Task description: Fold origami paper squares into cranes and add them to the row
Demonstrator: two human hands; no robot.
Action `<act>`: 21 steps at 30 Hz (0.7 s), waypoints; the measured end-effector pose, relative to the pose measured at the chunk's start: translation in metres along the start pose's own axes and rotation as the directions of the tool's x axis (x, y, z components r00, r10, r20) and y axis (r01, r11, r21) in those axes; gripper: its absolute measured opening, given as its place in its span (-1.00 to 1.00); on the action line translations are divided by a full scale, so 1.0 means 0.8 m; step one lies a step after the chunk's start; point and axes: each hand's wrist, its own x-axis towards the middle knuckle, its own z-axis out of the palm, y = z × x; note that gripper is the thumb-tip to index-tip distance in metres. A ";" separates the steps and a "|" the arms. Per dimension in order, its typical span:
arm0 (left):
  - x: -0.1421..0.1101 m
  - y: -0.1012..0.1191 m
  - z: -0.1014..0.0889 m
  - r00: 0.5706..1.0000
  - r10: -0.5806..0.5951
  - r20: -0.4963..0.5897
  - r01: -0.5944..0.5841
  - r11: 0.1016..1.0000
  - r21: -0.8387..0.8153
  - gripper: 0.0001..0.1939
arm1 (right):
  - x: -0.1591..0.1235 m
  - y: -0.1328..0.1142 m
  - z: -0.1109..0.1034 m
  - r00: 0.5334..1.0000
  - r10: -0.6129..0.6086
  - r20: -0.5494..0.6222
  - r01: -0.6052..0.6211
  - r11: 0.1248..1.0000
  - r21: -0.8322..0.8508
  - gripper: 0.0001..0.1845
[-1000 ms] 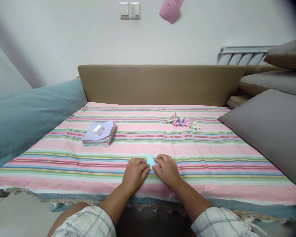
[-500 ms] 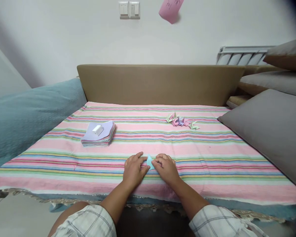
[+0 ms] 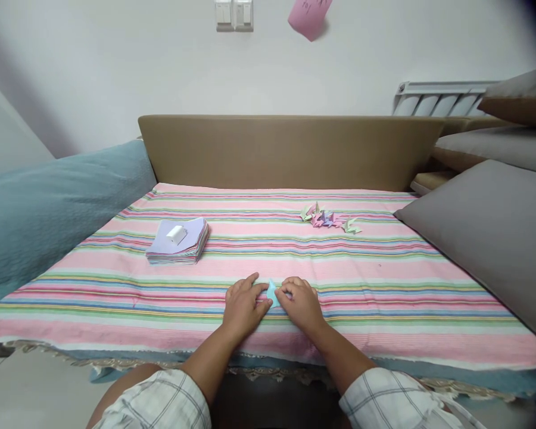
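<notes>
A small light-blue folded paper (image 3: 272, 295) lies on the striped cloth between my two hands, its pointed end facing away from me. My left hand (image 3: 245, 304) rests on the cloth, with thumb and forefinger pressing the paper's left edge. On the other side, my right hand (image 3: 301, 302) pinches the paper's right edge between thumb and curled forefinger. The fingers cover part of the fold, so its exact shape is hard to make out.
A stack of coloured paper sheets (image 3: 178, 241) with a small white block (image 3: 177, 234) on top sits at the left. Several folded paper figures (image 3: 326, 219) stand in a cluster towards the back right. Grey cushions (image 3: 486, 220) line the right, and a blue bolster (image 3: 67, 202) the left.
Both hands keep their hold on the blue paper. It shifts very slightly to the right, while my right fingers move a little on its edge.
</notes>
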 end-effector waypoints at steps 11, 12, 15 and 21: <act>0.005 0.006 -0.004 0.996 -0.080 0.050 0.081 0.996 -0.029 -0.75 | 0.000 -0.003 -0.002 1.000 0.026 0.015 -0.026 1.000 -0.002 -0.78; 0.005 0.006 -0.004 0.995 -0.084 0.051 0.086 0.996 -0.025 -0.74 | 0.001 -0.003 -0.001 1.000 0.027 0.007 -0.027 1.000 -0.008 -0.78; 0.005 0.006 -0.001 0.994 -0.093 0.051 0.094 0.995 -0.021 -0.73 | 0.002 -0.002 0.002 0.999 0.030 -0.014 -0.030 0.999 -0.032 -0.78; 0.007 0.006 0.001 0.994 -0.097 0.044 0.098 0.995 -0.011 -0.72 | 0.003 -0.003 0.006 0.999 0.024 -0.029 -0.026 0.997 -0.073 -0.80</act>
